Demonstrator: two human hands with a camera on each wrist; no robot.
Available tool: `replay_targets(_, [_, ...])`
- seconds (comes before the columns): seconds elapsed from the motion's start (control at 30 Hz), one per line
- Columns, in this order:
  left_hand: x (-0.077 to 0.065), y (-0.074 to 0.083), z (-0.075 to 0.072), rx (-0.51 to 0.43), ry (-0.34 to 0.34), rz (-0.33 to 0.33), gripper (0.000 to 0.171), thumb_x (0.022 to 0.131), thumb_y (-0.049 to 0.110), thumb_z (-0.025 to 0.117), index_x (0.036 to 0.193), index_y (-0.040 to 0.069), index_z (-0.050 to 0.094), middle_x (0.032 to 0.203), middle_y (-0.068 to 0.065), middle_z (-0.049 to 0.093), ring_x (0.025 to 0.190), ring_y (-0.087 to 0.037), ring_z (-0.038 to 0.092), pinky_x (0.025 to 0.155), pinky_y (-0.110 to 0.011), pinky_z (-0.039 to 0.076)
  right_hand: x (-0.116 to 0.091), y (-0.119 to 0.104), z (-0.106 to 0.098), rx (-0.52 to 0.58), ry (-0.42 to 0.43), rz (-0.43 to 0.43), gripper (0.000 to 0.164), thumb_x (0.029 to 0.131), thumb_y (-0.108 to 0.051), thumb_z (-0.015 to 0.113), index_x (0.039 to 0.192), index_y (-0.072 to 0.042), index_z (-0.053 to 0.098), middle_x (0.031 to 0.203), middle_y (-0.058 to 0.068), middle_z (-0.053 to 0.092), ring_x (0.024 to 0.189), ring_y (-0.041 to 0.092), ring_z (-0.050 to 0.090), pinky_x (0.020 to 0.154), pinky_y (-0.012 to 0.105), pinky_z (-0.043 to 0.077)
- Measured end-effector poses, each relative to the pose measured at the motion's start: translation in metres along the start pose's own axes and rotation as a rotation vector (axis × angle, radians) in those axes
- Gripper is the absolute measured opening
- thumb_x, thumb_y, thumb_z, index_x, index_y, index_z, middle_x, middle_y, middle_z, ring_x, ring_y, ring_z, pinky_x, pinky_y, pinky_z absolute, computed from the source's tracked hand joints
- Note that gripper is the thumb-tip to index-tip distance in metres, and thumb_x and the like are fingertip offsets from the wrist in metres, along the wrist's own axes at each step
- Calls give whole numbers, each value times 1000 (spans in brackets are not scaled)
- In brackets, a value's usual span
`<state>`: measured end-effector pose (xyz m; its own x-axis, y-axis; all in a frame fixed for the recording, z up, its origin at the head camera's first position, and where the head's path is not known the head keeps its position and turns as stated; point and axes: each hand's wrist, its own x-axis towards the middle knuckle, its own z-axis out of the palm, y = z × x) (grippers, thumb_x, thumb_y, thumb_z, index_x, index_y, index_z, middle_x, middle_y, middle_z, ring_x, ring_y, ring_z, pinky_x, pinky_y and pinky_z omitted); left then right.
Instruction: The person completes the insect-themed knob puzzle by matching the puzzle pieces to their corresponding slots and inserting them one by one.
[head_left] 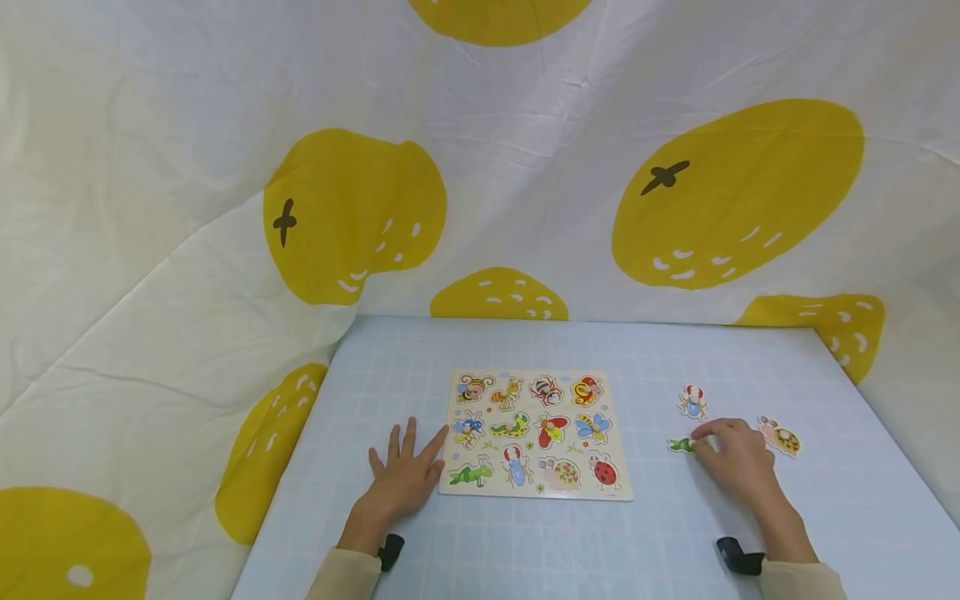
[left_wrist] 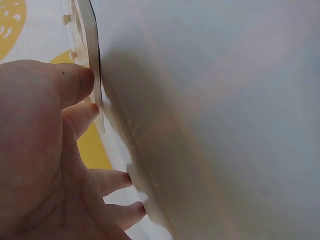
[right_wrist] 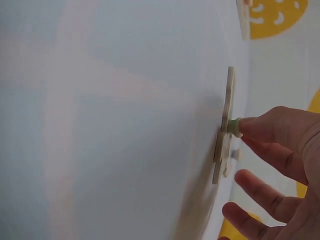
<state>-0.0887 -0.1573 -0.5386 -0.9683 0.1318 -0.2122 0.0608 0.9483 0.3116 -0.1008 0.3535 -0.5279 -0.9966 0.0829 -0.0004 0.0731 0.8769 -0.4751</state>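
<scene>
Your right hand [head_left: 738, 458] pinches the little green knob [right_wrist: 234, 127] of the flat green grasshopper-shaped wooden piece [head_left: 678, 446] between thumb and finger, the other fingers held off; a knob that small probably leaves room for little else. That piece is right of the board, toward the desk's right edge — whether it is clear of the surface, you cannot tell. Your left hand [head_left: 401, 483] has its fingers spread, touching the left edge of the pale rectangular wooden insect board [head_left: 491, 492], likely to steady it.

The red-and-blue beetle-shaped wooden piece [head_left: 693, 402] lies nearer the desk's far edge, and the spotted snail-shaped wooden piece [head_left: 785, 437] nearer its right edge, apart from each other and probably spaced for easy picking. The board's bottom row shows pictures matching all three.

Beneath you is a desk [head_left: 540, 550] in pale blue with a faint grid — past its far edge and left side hangs a creased white curtain [head_left: 517, 87] printed with big yellow fruit.
</scene>
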Motion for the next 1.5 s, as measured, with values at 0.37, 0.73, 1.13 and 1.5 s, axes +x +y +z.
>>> replay_targets(0.37, [-1,2,-3,0,-15,-10,56,104,39,50,157,34,33,165,-23,6,148,-49,-3,104,-79,-3,-1,-6,3,-43,-14,9,16,87,-12,72,100,-3,74,123,35,52,111,56,43,79,74,35])
replay_targets(0.73, [-3,3,-3,-3,-5,-6,56,104,38,51,157,33,34,164,-23,7,148,-50,-2,104,-80,-2,-2,-6,5,-33,-18,26,15,87,-12,72,99,-3,73,125,36,50,113,56,42,81,75,34])
replay_targets(1.13, [-4,4,-5,-10,0,0,56,104,38,52,157,33,35,164,-23,8,148,-50,-1,104,-80,-1,-2,-9,3,-35,-19,-4,10,87,-12,73,93,-4,73,125,34,52,113,55,43,81,74,36])
replay_targets(1.5, [-2,1,-2,8,-2,2,56,104,39,51,157,33,33,165,-23,7,148,-50,-2,104,-80,-2,-1,-25,6,-23,4,-72,10,86,-13,75,93,-7,75,125,31,54,113,53,45,80,72,37])
